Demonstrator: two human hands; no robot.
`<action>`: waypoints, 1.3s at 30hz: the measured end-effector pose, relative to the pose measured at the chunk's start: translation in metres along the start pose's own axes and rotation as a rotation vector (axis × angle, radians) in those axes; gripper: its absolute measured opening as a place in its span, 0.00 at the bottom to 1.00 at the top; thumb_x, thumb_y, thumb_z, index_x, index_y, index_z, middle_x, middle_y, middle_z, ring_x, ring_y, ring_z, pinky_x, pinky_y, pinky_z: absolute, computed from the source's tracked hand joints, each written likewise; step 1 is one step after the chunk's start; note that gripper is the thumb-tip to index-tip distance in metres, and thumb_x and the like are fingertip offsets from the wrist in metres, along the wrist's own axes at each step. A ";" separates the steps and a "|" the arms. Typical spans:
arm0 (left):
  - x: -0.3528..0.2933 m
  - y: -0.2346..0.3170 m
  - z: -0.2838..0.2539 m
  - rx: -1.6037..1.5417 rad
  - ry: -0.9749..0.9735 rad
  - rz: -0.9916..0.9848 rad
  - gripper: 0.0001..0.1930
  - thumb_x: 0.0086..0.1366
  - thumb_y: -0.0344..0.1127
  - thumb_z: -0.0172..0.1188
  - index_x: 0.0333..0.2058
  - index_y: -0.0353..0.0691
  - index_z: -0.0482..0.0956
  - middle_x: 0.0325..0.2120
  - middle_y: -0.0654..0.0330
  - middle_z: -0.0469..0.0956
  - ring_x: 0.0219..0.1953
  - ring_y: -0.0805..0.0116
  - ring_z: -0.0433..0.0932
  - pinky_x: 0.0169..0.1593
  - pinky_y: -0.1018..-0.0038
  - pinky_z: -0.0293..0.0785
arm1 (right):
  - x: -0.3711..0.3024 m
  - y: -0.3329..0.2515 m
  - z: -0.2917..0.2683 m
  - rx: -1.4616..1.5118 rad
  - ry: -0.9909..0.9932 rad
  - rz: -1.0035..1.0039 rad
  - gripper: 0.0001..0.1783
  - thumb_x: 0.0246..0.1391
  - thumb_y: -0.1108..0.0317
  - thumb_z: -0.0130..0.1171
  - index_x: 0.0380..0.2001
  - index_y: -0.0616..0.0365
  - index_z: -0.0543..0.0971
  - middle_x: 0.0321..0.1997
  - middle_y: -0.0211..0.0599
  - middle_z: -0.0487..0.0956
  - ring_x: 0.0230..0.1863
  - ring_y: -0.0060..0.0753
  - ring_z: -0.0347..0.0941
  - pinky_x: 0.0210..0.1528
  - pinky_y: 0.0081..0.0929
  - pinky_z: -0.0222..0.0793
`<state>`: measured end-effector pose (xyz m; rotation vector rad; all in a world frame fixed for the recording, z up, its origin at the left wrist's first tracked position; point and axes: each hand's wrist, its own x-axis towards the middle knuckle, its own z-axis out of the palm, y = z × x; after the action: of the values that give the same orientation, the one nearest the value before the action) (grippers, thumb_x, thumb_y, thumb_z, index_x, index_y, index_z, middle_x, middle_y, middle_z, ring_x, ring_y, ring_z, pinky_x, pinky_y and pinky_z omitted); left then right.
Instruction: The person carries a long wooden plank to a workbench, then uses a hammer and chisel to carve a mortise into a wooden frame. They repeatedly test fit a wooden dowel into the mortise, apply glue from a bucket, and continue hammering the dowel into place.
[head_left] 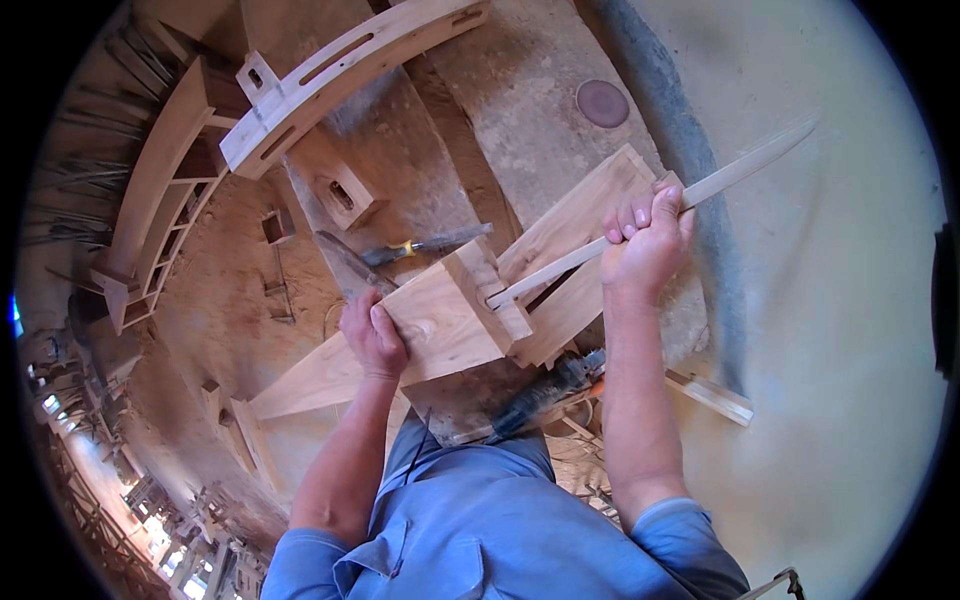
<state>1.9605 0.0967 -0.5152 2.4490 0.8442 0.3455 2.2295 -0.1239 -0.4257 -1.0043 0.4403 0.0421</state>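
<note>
My right hand (pixel 650 238) is closed around a long, pale, narrow strip (pixel 745 168) that looks like wood and tapers at its far end. The strip slants down to the left, and its lower end meets the notched end of a thick wooden beam (pixel 430 318). Whether it enters a slot there I cannot tell. My left hand (pixel 372 335) grips the upper edge of that beam, fingers curled over the far side. Under the notched end lie wider wooden boards (pixel 575 215). Just beyond the beam rests a chisel-like tool (pixel 400 250) with a dark and yellow handle, beside a dark curved blade (pixel 343 258).
A curved slotted timber (pixel 350 70) and a slotted block (pixel 345 192) lie farther off. A curved wooden frame (pixel 165 200) stands at the left. Close to my body is a dark power tool (pixel 545 395). A round disc (pixel 602 103) lies on the slab, an offcut (pixel 712 397) at right.
</note>
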 end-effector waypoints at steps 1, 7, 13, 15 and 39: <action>0.000 0.000 -0.001 0.010 -0.021 -0.012 0.22 0.72 0.44 0.43 0.47 0.32 0.79 0.39 0.47 0.79 0.46 0.47 0.74 0.53 0.58 0.66 | 0.001 0.001 -0.003 0.027 0.017 0.030 0.11 0.71 0.57 0.52 0.38 0.51 0.68 0.22 0.23 0.61 0.18 0.18 0.52 0.19 0.23 0.54; 0.002 0.003 0.006 -0.019 0.079 0.028 0.19 0.70 0.44 0.44 0.44 0.36 0.79 0.36 0.50 0.78 0.42 0.47 0.73 0.50 0.57 0.64 | -0.009 -0.005 0.012 0.024 0.023 0.008 0.11 0.70 0.56 0.53 0.40 0.50 0.69 0.22 0.22 0.61 0.18 0.17 0.51 0.21 0.22 0.55; -0.001 -0.008 0.007 0.006 0.065 0.035 0.20 0.71 0.43 0.43 0.44 0.34 0.79 0.37 0.47 0.79 0.44 0.45 0.74 0.52 0.55 0.65 | -0.005 -0.001 0.000 0.070 0.011 0.025 0.10 0.70 0.58 0.52 0.39 0.51 0.69 0.21 0.22 0.61 0.18 0.17 0.53 0.19 0.22 0.53; -0.006 -0.008 0.007 -0.003 0.075 0.019 0.20 0.71 0.43 0.43 0.44 0.33 0.79 0.37 0.46 0.79 0.44 0.44 0.74 0.52 0.54 0.65 | -0.007 -0.002 0.002 0.064 0.031 0.030 0.10 0.70 0.59 0.51 0.38 0.51 0.68 0.21 0.23 0.61 0.17 0.17 0.53 0.19 0.22 0.53; -0.002 0.001 -0.002 -0.020 0.072 -0.002 0.20 0.71 0.44 0.43 0.46 0.36 0.79 0.37 0.50 0.78 0.43 0.48 0.73 0.51 0.57 0.64 | -0.002 -0.013 0.015 0.021 -0.151 0.044 0.11 0.72 0.62 0.48 0.32 0.53 0.69 0.21 0.25 0.61 0.18 0.21 0.54 0.20 0.25 0.55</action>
<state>1.9587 0.0957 -0.5136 2.4298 0.8696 0.4419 2.2362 -0.1183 -0.4079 -0.9629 0.3244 0.1514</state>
